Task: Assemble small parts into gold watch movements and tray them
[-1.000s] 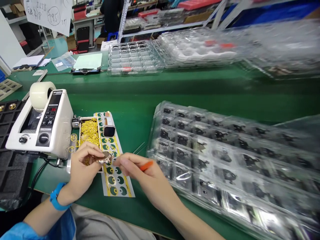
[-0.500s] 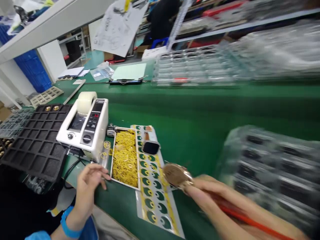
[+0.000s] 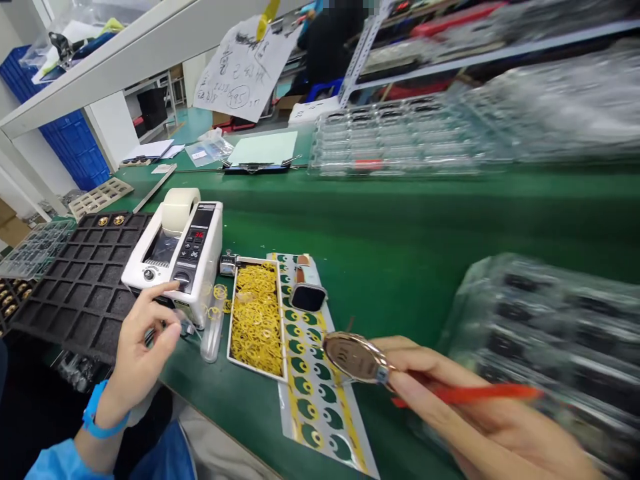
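Note:
My left hand [image 3: 149, 340], a blue band at its wrist, is at the front of the white tape dispenser [image 3: 175, 250], its index finger by the dark knob. Its thumb and fingers are apart and hold nothing visible. Between the fingers of my right hand [image 3: 440, 393] is a round rose-gold watch case [image 3: 354, 357], with its back facing me. A red strip [image 3: 480, 393] lies across that hand, blurred. Left of the watch case, a sticker sheet [image 3: 320, 400] and a white box of yellow rings [image 3: 256, 320] lie on the green table.
A square dark-faced watch [image 3: 307, 297] rests on the sticker sheet. Black compartment tray [image 3: 75, 287] stands at the left, clear plastic trays [image 3: 550, 333] at the right. A clipboard [image 3: 263, 150] and more clear trays [image 3: 395, 140] line the back.
My left hand has moved left and up, from beside the box of rings to the dispenser's front. My right hand still holds the watch case, and the red strip now sticks out across the fingers.

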Tool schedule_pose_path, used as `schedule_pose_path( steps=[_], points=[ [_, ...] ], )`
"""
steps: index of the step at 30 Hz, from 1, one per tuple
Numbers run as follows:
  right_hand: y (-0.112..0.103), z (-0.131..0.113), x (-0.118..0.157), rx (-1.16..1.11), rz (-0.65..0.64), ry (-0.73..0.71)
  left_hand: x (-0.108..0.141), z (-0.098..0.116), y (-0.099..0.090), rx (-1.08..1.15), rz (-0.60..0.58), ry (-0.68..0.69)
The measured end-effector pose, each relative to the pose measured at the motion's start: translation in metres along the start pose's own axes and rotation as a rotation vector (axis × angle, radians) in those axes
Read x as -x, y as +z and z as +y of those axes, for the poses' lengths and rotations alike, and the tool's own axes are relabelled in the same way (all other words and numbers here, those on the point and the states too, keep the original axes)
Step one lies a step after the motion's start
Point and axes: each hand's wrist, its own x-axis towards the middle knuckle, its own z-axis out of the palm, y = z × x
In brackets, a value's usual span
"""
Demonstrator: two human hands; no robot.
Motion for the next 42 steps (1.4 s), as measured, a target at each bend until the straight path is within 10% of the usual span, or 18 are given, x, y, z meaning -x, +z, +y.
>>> schedule_pose_path(
  steps=[6,12,17,42],
  points=[
    [0.008,-0.018,0.000,-0.146,0.005,0.158,-0.011,0.027,0.009,-0.067,-0.070,0.069],
    [0.018,-0.025,-0.004,-0.314,-0.017,0.274,-0.016,0.022,0.071,0.295,-0.523,-0.079],
    [0.020,-0.025,-0.005,-0.386,-0.037,0.265,-0.021,0.007,0.107,0.309,-0.619,-0.161],
    [0.020,-0.028,0.000,-0.387,-0.075,0.225,-0.024,0.001,0.110,0.291,-0.654,-0.273]
  ],
)
